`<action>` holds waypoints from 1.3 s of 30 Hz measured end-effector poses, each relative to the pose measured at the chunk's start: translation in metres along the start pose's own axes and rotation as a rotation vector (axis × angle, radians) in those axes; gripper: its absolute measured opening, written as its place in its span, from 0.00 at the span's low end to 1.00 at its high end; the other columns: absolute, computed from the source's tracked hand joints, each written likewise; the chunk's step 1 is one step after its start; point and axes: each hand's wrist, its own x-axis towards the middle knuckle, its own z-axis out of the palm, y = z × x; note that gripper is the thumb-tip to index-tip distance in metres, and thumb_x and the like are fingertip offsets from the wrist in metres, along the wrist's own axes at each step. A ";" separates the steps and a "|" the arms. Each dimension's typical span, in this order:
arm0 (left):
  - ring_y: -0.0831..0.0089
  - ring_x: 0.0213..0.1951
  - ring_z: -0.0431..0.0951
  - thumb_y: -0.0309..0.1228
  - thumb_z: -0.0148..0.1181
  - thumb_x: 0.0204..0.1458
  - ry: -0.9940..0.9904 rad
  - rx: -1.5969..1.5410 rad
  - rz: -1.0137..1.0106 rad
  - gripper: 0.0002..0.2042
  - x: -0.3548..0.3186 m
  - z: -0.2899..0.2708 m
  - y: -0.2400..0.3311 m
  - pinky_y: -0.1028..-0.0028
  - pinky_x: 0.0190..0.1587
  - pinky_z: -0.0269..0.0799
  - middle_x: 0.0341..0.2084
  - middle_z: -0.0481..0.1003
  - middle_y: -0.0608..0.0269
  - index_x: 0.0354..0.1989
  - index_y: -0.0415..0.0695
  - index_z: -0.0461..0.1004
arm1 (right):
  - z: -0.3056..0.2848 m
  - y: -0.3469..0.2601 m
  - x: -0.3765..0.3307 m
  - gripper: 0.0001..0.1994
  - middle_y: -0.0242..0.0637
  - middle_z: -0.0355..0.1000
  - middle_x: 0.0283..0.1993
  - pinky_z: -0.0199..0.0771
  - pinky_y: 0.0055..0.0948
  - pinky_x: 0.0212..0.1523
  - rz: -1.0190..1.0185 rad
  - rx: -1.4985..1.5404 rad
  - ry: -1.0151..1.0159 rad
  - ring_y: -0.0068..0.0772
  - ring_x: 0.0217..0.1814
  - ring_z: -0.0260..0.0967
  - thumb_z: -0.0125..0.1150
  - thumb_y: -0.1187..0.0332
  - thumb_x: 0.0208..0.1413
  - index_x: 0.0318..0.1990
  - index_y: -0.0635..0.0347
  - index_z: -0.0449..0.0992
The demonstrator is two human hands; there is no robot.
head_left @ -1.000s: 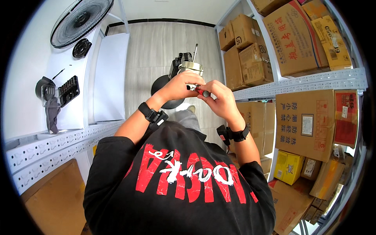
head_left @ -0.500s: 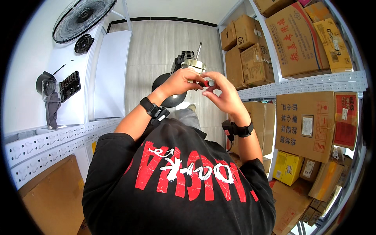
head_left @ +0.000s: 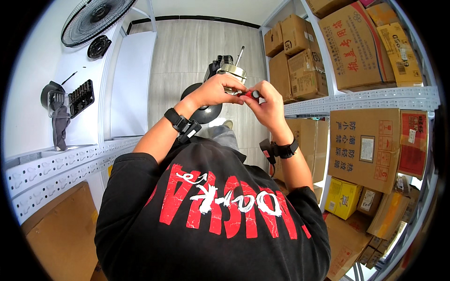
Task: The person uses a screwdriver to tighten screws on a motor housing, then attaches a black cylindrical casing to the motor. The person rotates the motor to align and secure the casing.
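A red-and-black screwdriver (head_left: 253, 94) lies sideways between my hands, just in front of the fan motor (head_left: 233, 71). My right hand (head_left: 268, 107) is closed round its handle with thumb and fingers. The fingertips of my left hand (head_left: 212, 91) pinch its other end, close against the motor; the tip is hidden by the fingers. From the motor's pale metal housing a thin shaft sticks up and away. Under my left wrist shows the round black fan base (head_left: 213, 114).
On the left white shelf are a fan grille (head_left: 99, 16), a black round part (head_left: 99, 47), a case of small bits (head_left: 82, 98) and a grey cloth (head_left: 60, 126). Cardboard boxes (head_left: 358, 47) fill the metal rack at right. My shoe (head_left: 228, 124) stands below the motor.
My right hand has closed from a loose, spread hold to a firm grip round the screwdriver handle. The screwdriver has shifted slightly right and away. The left fingers stay near its other end.
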 end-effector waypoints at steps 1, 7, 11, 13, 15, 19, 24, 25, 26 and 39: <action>0.73 0.38 0.77 0.30 0.73 0.46 0.005 0.018 -0.008 0.14 0.000 0.000 -0.003 0.73 0.43 0.73 0.33 0.80 0.65 0.42 0.45 0.83 | 0.001 -0.001 0.000 0.12 0.36 0.70 0.30 0.69 0.29 0.27 -0.025 -0.009 -0.015 0.30 0.26 0.68 0.74 0.71 0.47 0.35 0.62 0.75; 0.74 0.33 0.77 0.27 0.72 0.47 0.015 -0.105 -0.046 0.12 0.000 -0.001 -0.006 0.73 0.39 0.73 0.31 0.79 0.64 0.40 0.43 0.83 | -0.006 -0.007 0.007 0.13 0.36 0.76 0.40 0.76 0.26 0.36 0.094 0.338 -0.140 0.31 0.34 0.75 0.70 0.74 0.51 0.43 0.63 0.75; 0.71 0.39 0.77 0.23 0.70 0.46 -0.052 -0.079 -0.076 0.10 0.002 -0.005 -0.002 0.71 0.46 0.72 0.32 0.80 0.65 0.38 0.43 0.82 | -0.011 -0.008 0.007 0.13 0.38 0.77 0.40 0.77 0.26 0.39 0.175 0.326 -0.246 0.33 0.36 0.77 0.67 0.74 0.54 0.47 0.62 0.76; 0.71 0.39 0.76 0.24 0.71 0.45 -0.086 -0.051 -0.067 0.10 0.003 -0.008 -0.002 0.71 0.47 0.72 0.32 0.80 0.65 0.38 0.43 0.82 | -0.010 -0.009 0.006 0.12 0.38 0.77 0.38 0.76 0.26 0.37 0.089 0.192 -0.194 0.33 0.33 0.76 0.67 0.75 0.54 0.46 0.62 0.76; 0.71 0.40 0.76 0.25 0.72 0.45 -0.098 -0.054 -0.085 0.11 0.002 -0.008 -0.003 0.71 0.47 0.71 0.33 0.80 0.65 0.39 0.44 0.82 | -0.007 -0.008 0.003 0.12 0.38 0.76 0.36 0.75 0.27 0.34 0.039 0.110 -0.139 0.33 0.31 0.74 0.68 0.75 0.52 0.44 0.62 0.76; 0.71 0.42 0.76 0.26 0.73 0.44 -0.034 -0.106 -0.092 0.13 0.003 -0.004 0.005 0.70 0.49 0.71 0.36 0.80 0.65 0.40 0.44 0.82 | 0.010 -0.004 -0.005 0.11 0.37 0.71 0.32 0.70 0.28 0.29 -0.027 0.086 -0.020 0.32 0.28 0.69 0.72 0.74 0.48 0.37 0.62 0.74; 0.70 0.45 0.76 0.24 0.71 0.44 -0.050 -0.040 -0.101 0.12 0.000 -0.004 0.004 0.69 0.52 0.71 0.38 0.79 0.65 0.40 0.43 0.82 | 0.009 0.005 -0.003 0.13 0.36 0.69 0.32 0.71 0.27 0.31 0.040 0.149 -0.005 0.31 0.29 0.69 0.73 0.75 0.46 0.33 0.62 0.71; 0.70 0.46 0.76 0.23 0.70 0.45 -0.045 -0.035 -0.097 0.12 0.001 -0.004 0.002 0.69 0.53 0.71 0.38 0.79 0.65 0.40 0.42 0.82 | 0.006 0.001 0.000 0.12 0.37 0.70 0.34 0.72 0.27 0.32 0.032 0.170 -0.023 0.31 0.30 0.70 0.72 0.75 0.47 0.35 0.63 0.72; 0.70 0.46 0.76 0.22 0.70 0.45 -0.040 -0.030 -0.093 0.11 0.001 -0.004 0.000 0.69 0.53 0.71 0.38 0.79 0.65 0.39 0.42 0.82 | 0.002 -0.004 0.002 0.12 0.37 0.71 0.36 0.73 0.27 0.33 0.025 0.192 -0.041 0.31 0.31 0.70 0.72 0.76 0.48 0.36 0.63 0.73; 0.71 0.44 0.75 0.24 0.71 0.45 -0.038 -0.071 -0.068 0.12 0.000 -0.002 -0.003 0.70 0.52 0.70 0.36 0.81 0.67 0.40 0.44 0.83 | -0.008 -0.003 -0.001 0.11 0.37 0.73 0.33 0.70 0.27 0.29 -0.007 0.080 -0.068 0.30 0.27 0.68 0.72 0.74 0.48 0.38 0.61 0.76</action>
